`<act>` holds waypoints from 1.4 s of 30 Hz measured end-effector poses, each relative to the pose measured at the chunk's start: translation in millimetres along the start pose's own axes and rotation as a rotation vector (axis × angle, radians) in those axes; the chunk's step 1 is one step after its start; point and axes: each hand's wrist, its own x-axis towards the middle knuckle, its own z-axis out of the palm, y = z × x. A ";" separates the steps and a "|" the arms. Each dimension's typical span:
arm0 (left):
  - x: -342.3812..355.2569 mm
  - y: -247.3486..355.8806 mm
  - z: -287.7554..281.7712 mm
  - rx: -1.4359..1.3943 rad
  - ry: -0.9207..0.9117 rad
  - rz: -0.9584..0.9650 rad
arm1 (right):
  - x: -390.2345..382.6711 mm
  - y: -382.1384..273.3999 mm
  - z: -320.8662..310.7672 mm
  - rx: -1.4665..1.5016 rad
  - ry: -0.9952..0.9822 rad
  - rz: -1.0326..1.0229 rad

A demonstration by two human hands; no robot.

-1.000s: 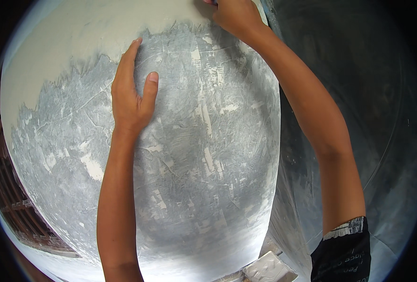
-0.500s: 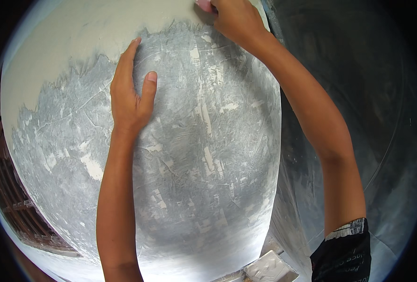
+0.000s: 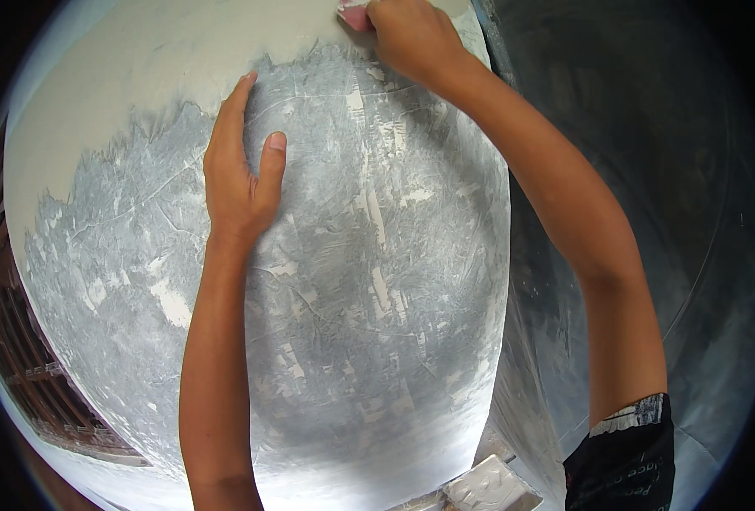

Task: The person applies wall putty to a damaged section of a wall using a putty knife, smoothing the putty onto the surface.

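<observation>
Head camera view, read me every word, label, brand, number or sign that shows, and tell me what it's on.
Black right sleeve: small pale lettering, slanted and partly cut off; I won't copy it out.
Grey-and-cream surface: no lettering visible.
Pink tool in the right hand: none visible.

Free panel [image 3: 352,289] right of left hand [image 3: 238,183]
</observation>
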 end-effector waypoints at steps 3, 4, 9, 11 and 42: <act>-0.1 1.5 -7.5 -0.016 0.001 -0.061 | -55.4 -48.9 4.8 0.084 -0.037 -0.083; -3.0 -0.6 -11.8 0.003 -0.003 -0.066 | -68.5 -67.2 -2.1 0.183 -0.077 -0.065; -0.9 2.0 -4.6 -0.012 -0.006 -0.035 | -13.1 -27.1 -10.6 0.124 0.114 -0.001; 1.2 4.9 -1.6 -0.025 -0.001 -0.034 | 13.4 -4.9 -11.2 0.087 0.141 0.046; 0.5 1.7 -1.6 0.015 -0.003 0.003 | 12.3 5.2 -20.7 0.094 -0.113 0.242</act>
